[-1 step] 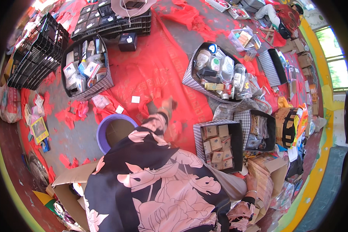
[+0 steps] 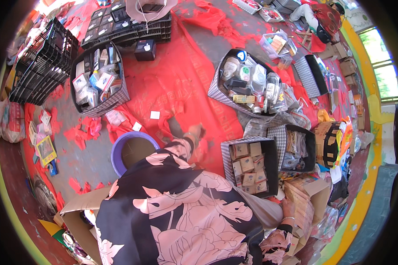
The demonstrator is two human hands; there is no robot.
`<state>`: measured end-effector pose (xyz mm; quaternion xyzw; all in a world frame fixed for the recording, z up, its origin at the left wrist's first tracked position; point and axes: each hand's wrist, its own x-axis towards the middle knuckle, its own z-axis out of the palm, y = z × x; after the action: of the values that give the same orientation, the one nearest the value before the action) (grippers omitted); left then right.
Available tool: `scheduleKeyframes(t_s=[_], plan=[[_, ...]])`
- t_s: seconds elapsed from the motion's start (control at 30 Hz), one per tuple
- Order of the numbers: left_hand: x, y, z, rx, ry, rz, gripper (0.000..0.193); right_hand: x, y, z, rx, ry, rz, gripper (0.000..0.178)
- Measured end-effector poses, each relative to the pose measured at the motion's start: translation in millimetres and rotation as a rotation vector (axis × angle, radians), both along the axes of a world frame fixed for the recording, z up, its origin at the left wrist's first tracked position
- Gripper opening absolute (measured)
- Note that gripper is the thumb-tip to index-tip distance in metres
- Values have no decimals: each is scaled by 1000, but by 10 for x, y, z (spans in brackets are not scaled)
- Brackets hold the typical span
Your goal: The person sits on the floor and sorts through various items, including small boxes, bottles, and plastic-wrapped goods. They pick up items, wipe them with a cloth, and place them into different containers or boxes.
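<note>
My left hand [image 2: 194,131] reaches out over the red sheet [image 2: 172,88] on the floor, its sleeve black with pink flowers. Its fingers are small and blurred, and I cannot make out anything in them. Close to that forearm stands a round purple tub [image 2: 118,152]. At the lower right, my right hand [image 2: 288,206], with a bracelet at the wrist, is against a brown cardboard box [image 2: 303,194]; its fingers are not clear. Between the two hands sits a houndstooth fabric bin [image 2: 227,161] with several small tan boxes [image 2: 246,164] inside.
Another patterned bin [image 2: 292,165] holds packets. Farther off are two filled bins, one left [image 2: 117,99] and one right [image 2: 221,93]. Black crates [image 2: 42,62] stand at far left. A white card [image 2: 154,115] lies on the sheet. A person [image 2: 316,22] is at upper right.
My left hand has drawn slightly nearer and to the right over the red sheet. My right hand stays by the cardboard box.
</note>
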<state>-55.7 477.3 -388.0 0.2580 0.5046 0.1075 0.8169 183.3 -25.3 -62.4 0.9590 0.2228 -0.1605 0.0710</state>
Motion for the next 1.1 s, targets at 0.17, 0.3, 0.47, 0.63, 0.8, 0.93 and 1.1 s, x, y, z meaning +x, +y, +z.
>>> scheduleKeyframes(t_s=[0.17,0.3,0.47,0.63,0.8,0.93,1.1], plan=[[168,-458,238,-146,124,-193,28,-250,127,217,182,-167,-214,43],[344,-287,518,-47,84,-266,21,-555,-252,418,441,-427,-315,36],[1009,-673,1205,136,-232,-482,15,-1221,-2399,374,89,-594,-418,29],[1413,-1069,1606,209,-412,-649,19,-2111,-1613,876,1434,-6,-1083,26],[1842,-2218,2392,290,-536,-1042,20,-2922,-2289,782,1126,219,-1318,22],[1903,-2922,2876,346,-605,-1155,18,-3336,-2334,582,1086,4,-1257,23],[1865,-3819,3648,424,-855,-1275,21,-3383,-2414,733,1266,-229,-1222,30]])
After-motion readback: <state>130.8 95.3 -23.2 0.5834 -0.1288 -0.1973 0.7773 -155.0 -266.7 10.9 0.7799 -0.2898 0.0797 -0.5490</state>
